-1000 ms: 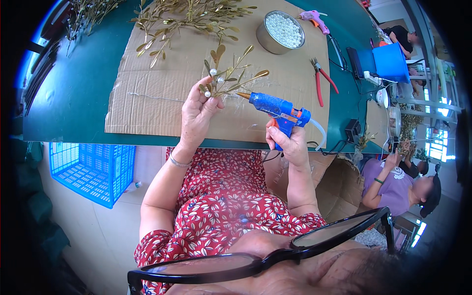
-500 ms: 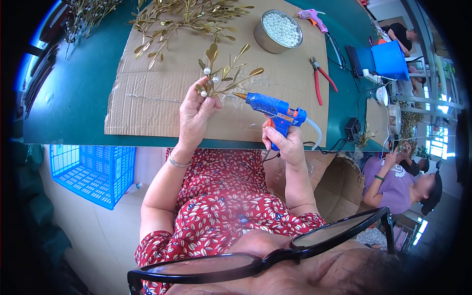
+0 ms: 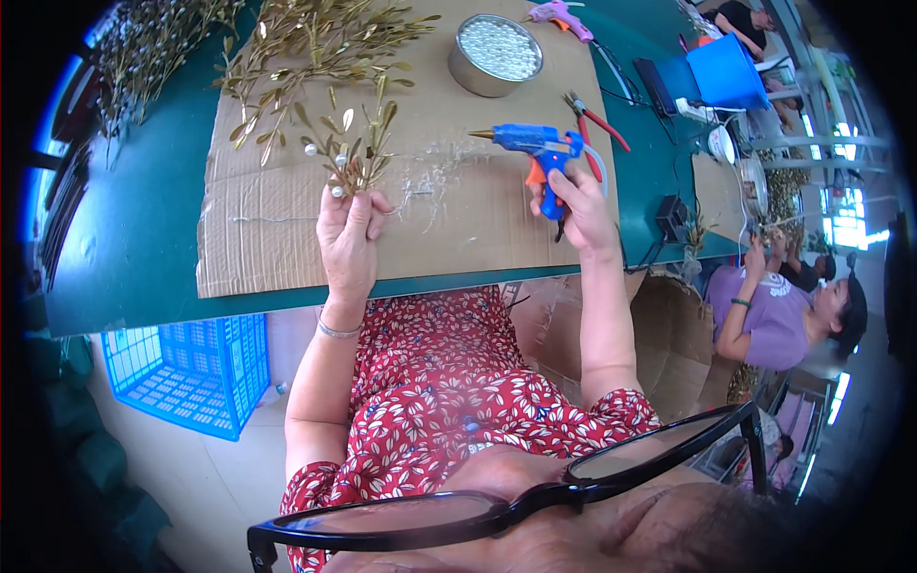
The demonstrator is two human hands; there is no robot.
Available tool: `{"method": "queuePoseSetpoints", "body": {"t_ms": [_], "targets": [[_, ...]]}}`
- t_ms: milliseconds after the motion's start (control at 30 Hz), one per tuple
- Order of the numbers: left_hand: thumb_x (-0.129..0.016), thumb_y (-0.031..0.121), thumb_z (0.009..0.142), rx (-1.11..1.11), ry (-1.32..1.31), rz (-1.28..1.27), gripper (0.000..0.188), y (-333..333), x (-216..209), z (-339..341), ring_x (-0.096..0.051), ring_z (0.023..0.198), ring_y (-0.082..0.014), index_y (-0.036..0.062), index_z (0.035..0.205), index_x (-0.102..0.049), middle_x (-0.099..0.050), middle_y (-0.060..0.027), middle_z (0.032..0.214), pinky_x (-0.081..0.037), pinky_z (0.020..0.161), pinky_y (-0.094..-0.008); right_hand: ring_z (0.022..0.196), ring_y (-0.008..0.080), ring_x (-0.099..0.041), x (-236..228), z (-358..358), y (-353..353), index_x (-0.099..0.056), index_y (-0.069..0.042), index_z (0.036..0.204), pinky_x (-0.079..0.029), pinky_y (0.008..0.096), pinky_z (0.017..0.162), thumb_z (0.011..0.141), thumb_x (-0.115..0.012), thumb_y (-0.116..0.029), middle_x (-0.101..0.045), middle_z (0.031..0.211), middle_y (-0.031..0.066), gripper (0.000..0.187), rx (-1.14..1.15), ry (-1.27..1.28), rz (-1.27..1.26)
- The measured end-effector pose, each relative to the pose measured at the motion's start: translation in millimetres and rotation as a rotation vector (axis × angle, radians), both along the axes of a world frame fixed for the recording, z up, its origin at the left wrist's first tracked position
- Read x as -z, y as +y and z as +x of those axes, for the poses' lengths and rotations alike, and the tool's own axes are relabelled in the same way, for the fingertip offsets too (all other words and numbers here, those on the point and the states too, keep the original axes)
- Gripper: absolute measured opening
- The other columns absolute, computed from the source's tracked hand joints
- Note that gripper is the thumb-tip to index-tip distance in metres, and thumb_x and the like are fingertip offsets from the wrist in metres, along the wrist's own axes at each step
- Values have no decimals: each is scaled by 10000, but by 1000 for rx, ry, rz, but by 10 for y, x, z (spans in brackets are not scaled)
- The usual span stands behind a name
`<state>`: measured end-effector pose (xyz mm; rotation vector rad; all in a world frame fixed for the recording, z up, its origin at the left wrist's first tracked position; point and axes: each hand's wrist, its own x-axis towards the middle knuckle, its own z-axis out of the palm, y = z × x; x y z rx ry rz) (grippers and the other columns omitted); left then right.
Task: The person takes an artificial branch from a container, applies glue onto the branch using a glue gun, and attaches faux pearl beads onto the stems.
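Observation:
My left hand (image 3: 350,239) pinches the base of a gold leafy sprig (image 3: 361,158) above the cardboard sheet (image 3: 277,258). A few white pearl beads (image 3: 337,191) sit on the sprig's left side. In my right hand (image 3: 579,205) is a blue hot glue gun (image 3: 535,140), its brass nozzle pointing left, well apart from the sprig. My fingers wrap its handle near the orange trigger. Strings of dried glue (image 3: 425,186) lie on the cardboard between my hands.
A metal bowl of pearl beads (image 3: 495,57) stands at the back, near a pink glue gun (image 3: 562,17). Red-handled pliers (image 3: 597,129) lie right of it. Gold sprigs (image 3: 315,48) pile at back left. A blue crate (image 3: 191,372) sits below the table; a person in purple (image 3: 759,306) works at right.
My right hand has drawn the glue gun up and to the right, away from the sprig. My left hand has shifted left and lower, and the sprig has turned more upright.

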<state>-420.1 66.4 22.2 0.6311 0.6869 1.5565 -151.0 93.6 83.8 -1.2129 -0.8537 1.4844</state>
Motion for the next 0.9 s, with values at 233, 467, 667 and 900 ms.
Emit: {"method": "queuePoseSetpoints", "body": {"t_ms": [233,467,667,900], "targets": [[-436,80,966,23,12,7,287,2,-34,22,-331,587,-49,78,1250,-477,-543,-58,813,-270,525,-171,547,84,-538,171,227,273,-550,-25,1009,-446,214,470,879,-620,-242,-572,695,27,262,-175,-139,-45],[-434,79,966,27,53,-7,274,-32,-48,16,-322,570,-40,70,1237,-472,-538,-59,786,-262,514,-175,576,88,-576,-29,128,382,-624,-11,930,-459,242,515,898,-583,-280,-625,726,37,274,-387,-587,-84],[-438,87,966,35,76,-5,284,-28,-59,14,-319,563,-41,68,1248,-463,-535,-60,783,-259,513,-171,794,311,-612,-195,52,1169,-626,5,863,-464,384,688,793,-622,-137,-629,830,174,158,-81,-1169,716],[-439,87,966,31,55,-11,282,-15,-73,57,-319,565,-43,64,1246,-470,-536,-61,781,-261,513,-171,804,360,-629,-170,-181,1979,-640,0,831,-492,439,733,725,-672,-136,-638,820,219,175,-300,-1601,617]]}}
